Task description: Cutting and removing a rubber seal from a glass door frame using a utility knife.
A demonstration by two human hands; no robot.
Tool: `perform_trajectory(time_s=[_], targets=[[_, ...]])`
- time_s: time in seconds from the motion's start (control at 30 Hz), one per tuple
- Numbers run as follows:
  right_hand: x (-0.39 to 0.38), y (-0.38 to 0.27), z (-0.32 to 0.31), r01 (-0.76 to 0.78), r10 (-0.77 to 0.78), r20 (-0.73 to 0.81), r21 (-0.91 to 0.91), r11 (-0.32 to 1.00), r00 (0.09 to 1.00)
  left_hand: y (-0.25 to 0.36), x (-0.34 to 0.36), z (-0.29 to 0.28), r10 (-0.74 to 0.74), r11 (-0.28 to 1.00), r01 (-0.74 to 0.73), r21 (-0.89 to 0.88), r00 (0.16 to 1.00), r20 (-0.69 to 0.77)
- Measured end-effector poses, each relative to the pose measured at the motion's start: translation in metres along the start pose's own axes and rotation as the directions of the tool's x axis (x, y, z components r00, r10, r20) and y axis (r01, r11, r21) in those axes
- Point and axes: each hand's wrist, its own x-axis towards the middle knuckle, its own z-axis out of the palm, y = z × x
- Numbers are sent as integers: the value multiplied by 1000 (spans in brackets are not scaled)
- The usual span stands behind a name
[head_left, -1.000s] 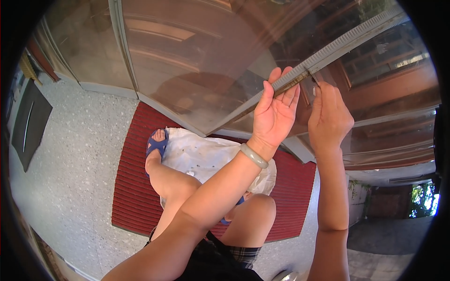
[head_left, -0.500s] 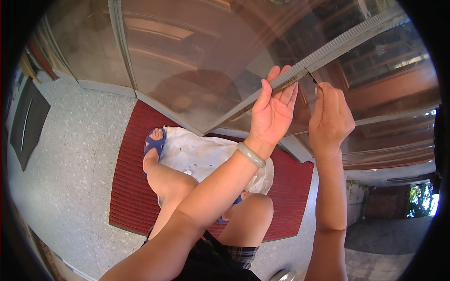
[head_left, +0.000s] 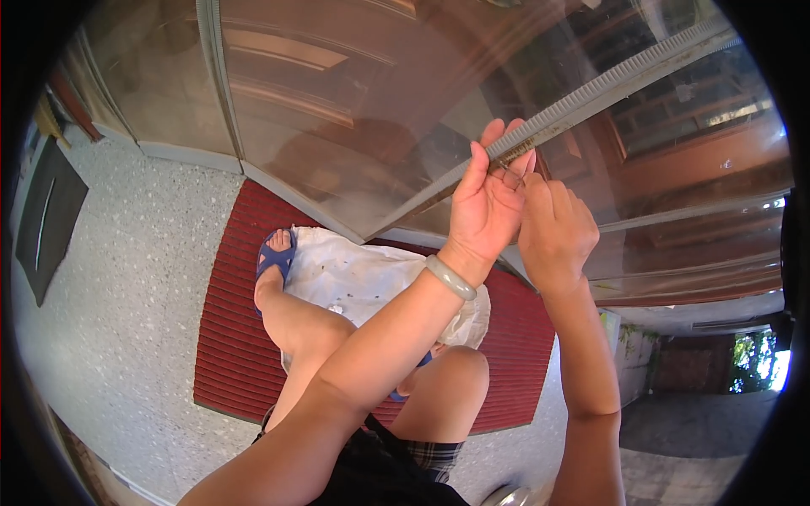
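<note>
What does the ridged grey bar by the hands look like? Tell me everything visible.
The ridged grey bar is long, looks like metal and edges the glass, with ridges along one side and brown staining near the left hand. It slants toward the picture's upper right. The left hand cups around it. The right hand holds a thin tool close to its stained part; whether the tip touches is unclear.

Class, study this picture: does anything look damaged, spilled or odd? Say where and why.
Brown stains mark the pale door frame by the left hand, unlike its cleaner grey parts. Dark specks dot the white cloth below, perhaps debris.
</note>
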Motion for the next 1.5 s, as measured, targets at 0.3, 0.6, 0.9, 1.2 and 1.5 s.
perform_trajectory(time_s=[0.3,0.6,0.9,1.2,1.5], targets=[[31,16,-16,-58,37,-215,-92,994,976,-2,0,-1,18,1000,-19,-22,1000,-19],[17,6,-5,-84,57,-125,-219,972,991,-7,2,-11,38,996,-40,-74,999,-20],[-5,-10,5,-11,15,47,-73,997,999,-9,-1,-4,51,998,-53,-16,992,-116],[9,-4,-25,-299,328,-46,306,904,944,-3,0,-7,67,998,-67,1,995,-74],[17,7,-15,-251,259,-127,76,965,957,-4,2,-11,48,998,-49,-47,998,-34]])
